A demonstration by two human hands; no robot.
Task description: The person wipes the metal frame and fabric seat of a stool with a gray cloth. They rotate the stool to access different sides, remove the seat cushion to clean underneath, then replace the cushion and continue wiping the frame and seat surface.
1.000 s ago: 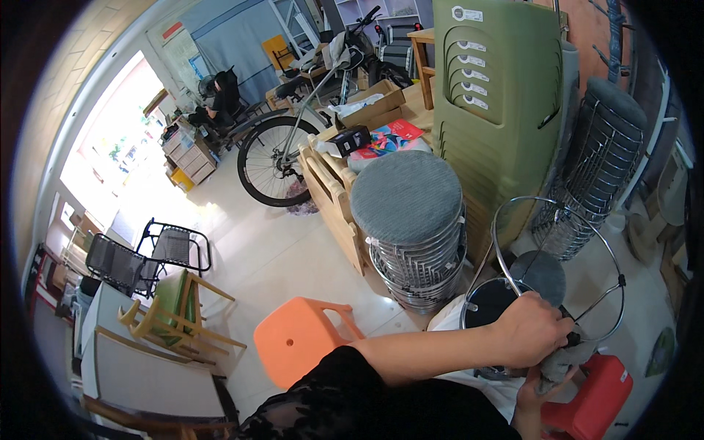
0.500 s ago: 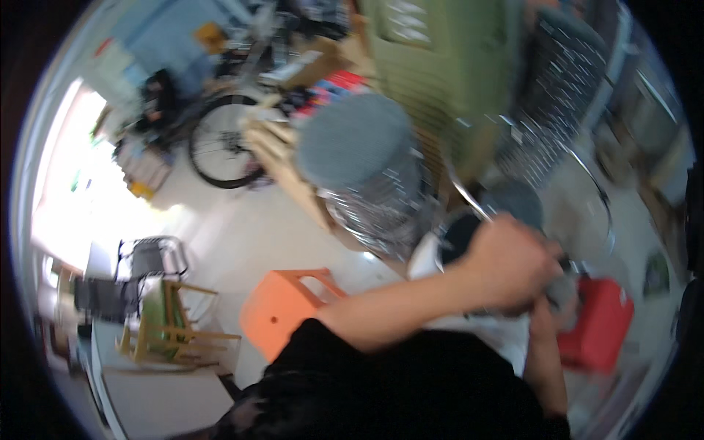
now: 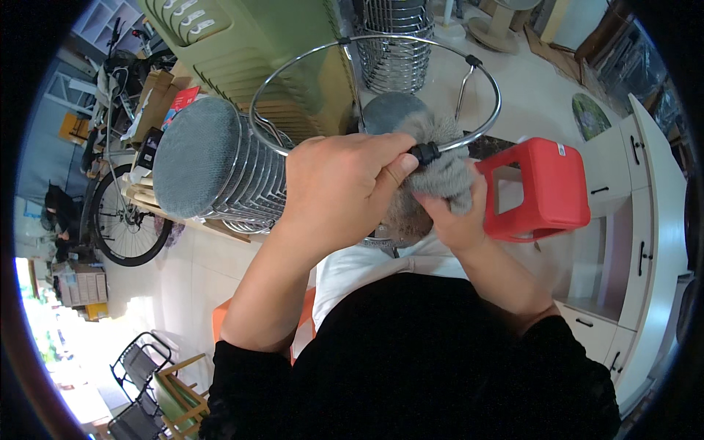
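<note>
Left grip: the left hand (image 3: 341,187) is closed tight; a small black cap (image 3: 425,153) on the shiny metal ring (image 3: 293,64) is pinched by thumb and fingers.
Right grip: the right hand (image 3: 456,220) is curled shut on a fluffy grey cloth (image 3: 441,172), pressed just under the cap.
Ring: it is held up in front of the chest, over the grey round stool seat (image 3: 389,114).
Nearby: a red plastic stool (image 3: 539,191) is seen just beside the right hand, and a stack of wire stools with a grey cushion (image 3: 198,158) to the left.
</note>
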